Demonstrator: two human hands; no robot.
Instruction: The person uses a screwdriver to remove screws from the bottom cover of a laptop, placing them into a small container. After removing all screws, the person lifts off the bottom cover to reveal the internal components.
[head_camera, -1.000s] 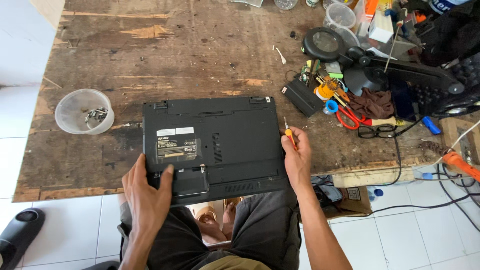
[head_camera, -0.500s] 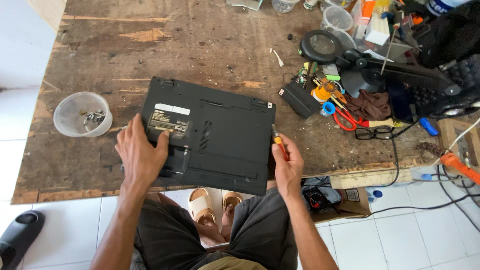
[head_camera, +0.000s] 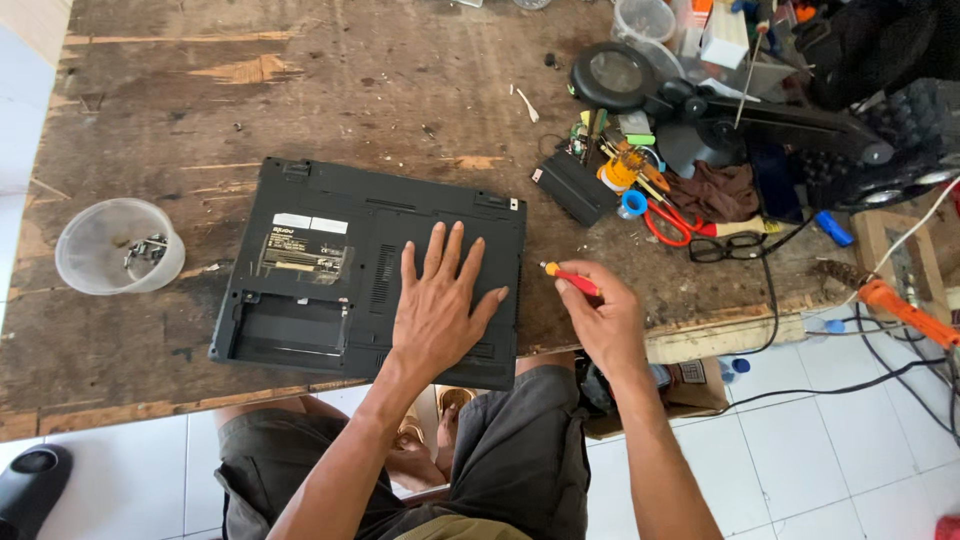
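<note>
Lying base-up, one black laptop (head_camera: 340, 270) is pressed by the flat, spread left hand (head_camera: 440, 305). One red screwdriver (head_camera: 570, 279) is gripped in the right hand (head_camera: 605, 320). One clear cup (head_camera: 115, 245) and red scissors (head_camera: 672, 222) are noted nearby.

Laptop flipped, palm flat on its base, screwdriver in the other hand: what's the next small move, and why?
Probably bring the screwdriver tip down to a screw on the laptop base: the left hand pins it flat, and the right hand holds the tool just off its right edge.
</note>
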